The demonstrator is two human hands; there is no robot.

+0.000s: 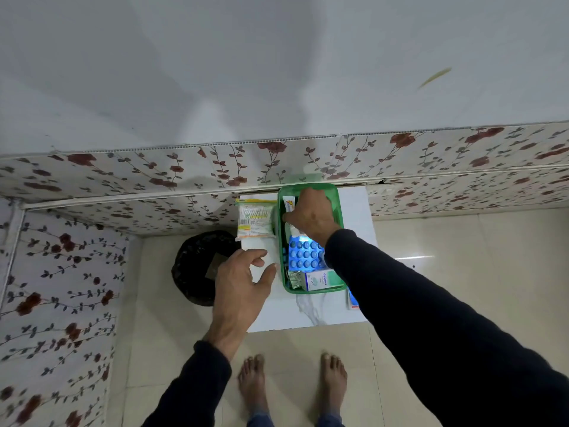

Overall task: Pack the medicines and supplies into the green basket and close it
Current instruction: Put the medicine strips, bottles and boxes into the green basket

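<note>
The green basket (280, 241) stands open on a small white table (277, 312). Inside lie a blue blister pack of tablets (303, 257), a teal-and-white medicine box (320, 280), a silver foil strip (295, 278) and a white tube (288, 202). My right hand (311, 215) reaches into the far half of the basket, fingers curled around a white item that is mostly hidden. My left hand (240, 282) hovers open, fingers spread, just left of the basket's near corner. A white packet with orange print (255, 221) lies on the table left of the basket.
A black lined bin (194, 266) sits on the floor left of the table. Another small packet (353, 300) lies at the table's right edge, partly under my sleeve. Floral-papered walls close in behind and to the left. My bare feet stand on beige tiles before the table.
</note>
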